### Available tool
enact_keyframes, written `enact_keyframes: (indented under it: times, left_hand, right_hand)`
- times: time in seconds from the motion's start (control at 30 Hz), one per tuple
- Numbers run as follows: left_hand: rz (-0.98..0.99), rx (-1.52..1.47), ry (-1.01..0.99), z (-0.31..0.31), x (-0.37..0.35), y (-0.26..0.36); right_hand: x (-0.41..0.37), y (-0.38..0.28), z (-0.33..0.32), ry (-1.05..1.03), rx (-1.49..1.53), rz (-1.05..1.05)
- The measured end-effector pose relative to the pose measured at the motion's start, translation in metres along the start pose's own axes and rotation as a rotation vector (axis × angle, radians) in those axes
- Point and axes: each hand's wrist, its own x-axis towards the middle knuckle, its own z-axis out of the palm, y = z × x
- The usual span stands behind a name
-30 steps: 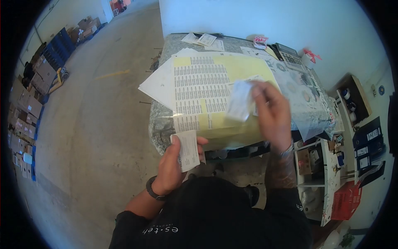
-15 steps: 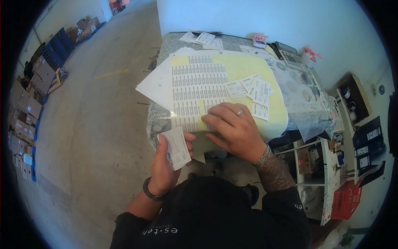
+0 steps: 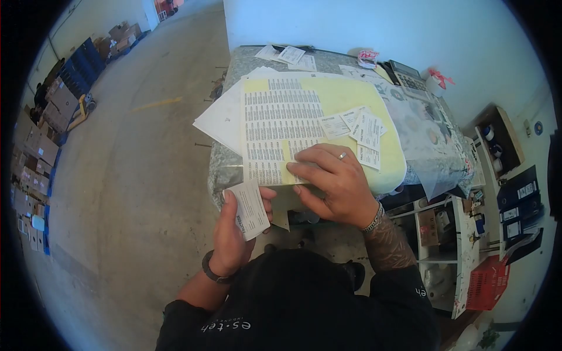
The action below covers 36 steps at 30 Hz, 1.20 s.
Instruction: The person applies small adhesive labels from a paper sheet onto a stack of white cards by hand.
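Note:
My left hand (image 3: 231, 225) is closed on a small stack of printed white cards (image 3: 252, 206), the thumb along their left edge and the fingers behind. It is just off the near edge of the table. My right hand (image 3: 336, 184) rests its fingertips on the sheet of printed labels (image 3: 281, 123), near its lower right, where a strip of yellow backing shows. The thumb is apart from the index finger, below the sheet's edge, and I see nothing between them. Several loose printed cards (image 3: 369, 131) lie overlapping on the yellow backing right of the labels.
White paper (image 3: 219, 120) sticks out left from under the label sheet. More cards (image 3: 291, 55) lie at the table's far edge, with a calculator (image 3: 410, 82) at far right. Clear plastic (image 3: 430, 140) covers the right side. A shelf unit (image 3: 439, 234) and red basket (image 3: 489, 284) stand right.
My right hand has shifted slightly, and its thumb has spread away from the index finger. My left hand holds the cards in nearly the same place.

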Motion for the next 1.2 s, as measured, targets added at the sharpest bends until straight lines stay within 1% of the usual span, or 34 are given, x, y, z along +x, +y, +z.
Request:
enact_keyframes:
  times: [0.13, 0.2, 0.33, 0.4, 0.47, 0.6, 0.8, 1.0, 1.1, 1.2]
  left_hand:
    - [0.011, -0.006, -0.028, 0.000, 0.000, -0.001]
    - [-0.008, 0.008, 0.095, 0.005, -0.001, 0.000]
    - [0.002, 0.006, 0.101, 0.005, -0.002, 0.001]
    - [0.007, -0.016, 0.013, 0.000, -0.003, 0.000]
    - [0.006, -0.013, 0.012, -0.001, -0.003, 0.000]
    - [0.006, -0.023, 0.002, -0.001, -0.003, -0.001]
    - [0.005, -0.013, -0.010, 0.000, -0.004, 0.000]
    - [-0.004, -0.008, -0.010, 0.000, -0.004, 0.000]
    - [0.004, 0.013, -0.015, 0.001, -0.004, 0.001]
    - [0.011, 0.014, -0.032, 0.000, -0.003, 0.000]
  right_hand:
    - [0.001, -0.001, 0.000, -0.001, 0.006, -0.002]
    - [0.001, 0.000, 0.000, 0.006, -0.005, -0.005]
    - [0.000, 0.002, 0.000, 0.002, 0.047, 0.012]
    - [-0.001, 0.003, 0.001, 0.012, 0.049, 0.016]
    - [-0.002, 0.005, 0.001, 0.040, 0.099, 0.038]
    - [-0.001, 0.004, 0.002, 0.061, 0.066, 0.032]
    - [-0.002, 0.005, 0.000, 0.035, 0.054, 0.028]
    - [0.000, 0.001, -0.008, 0.019, 0.113, 0.036]
    - [0.001, -0.003, -0.009, -0.022, 0.100, 0.039]
    - [-0.003, 0.003, -0.003, -0.032, 0.020, -0.016]
